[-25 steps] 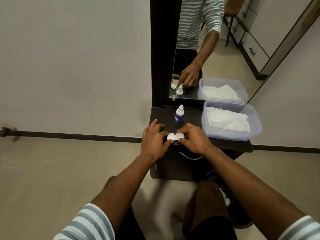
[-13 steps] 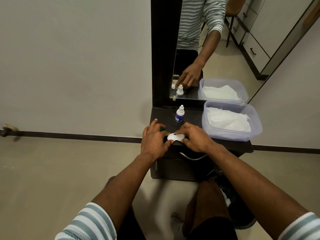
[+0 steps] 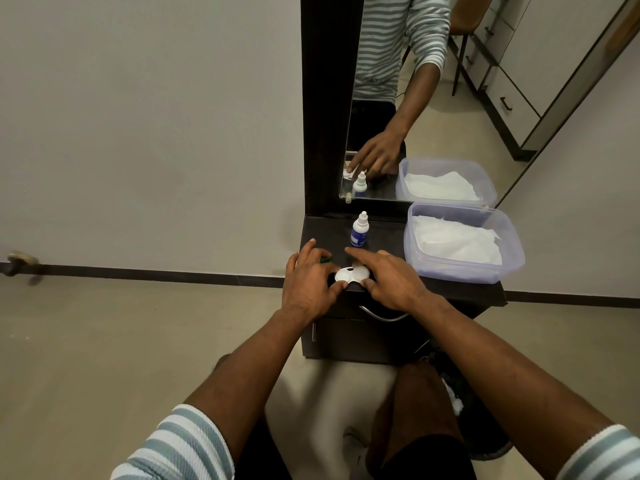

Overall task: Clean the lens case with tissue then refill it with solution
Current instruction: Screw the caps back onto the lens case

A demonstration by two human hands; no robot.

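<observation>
Single head view, looking forward and down at dark cabinet [image 3: 433,292] top, close range

White, dark brown and pale grey around a small vanity

The white plastic double-well lens case [image 3: 350,274] lies on the dark brown, near-black tabletop [image 3: 450,289], with a small green cap [image 3: 325,260] beside it; the little solution bottle [image 3: 359,230] has a white dropper top and a blue label; the clear, faintly lilac plastic tub [image 3: 464,268] holds white tissue [image 3: 457,242]; both sleeves [image 3: 180,445] carry grey-blue and white stripes, repeated in the dark-framed mirror [image 3: 415,98]; the wall [image 3: 138,116] is pale grey, the floor [image 3: 104,358] beige, the skirting strip [image 3: 156,273] dark brown
</observation>
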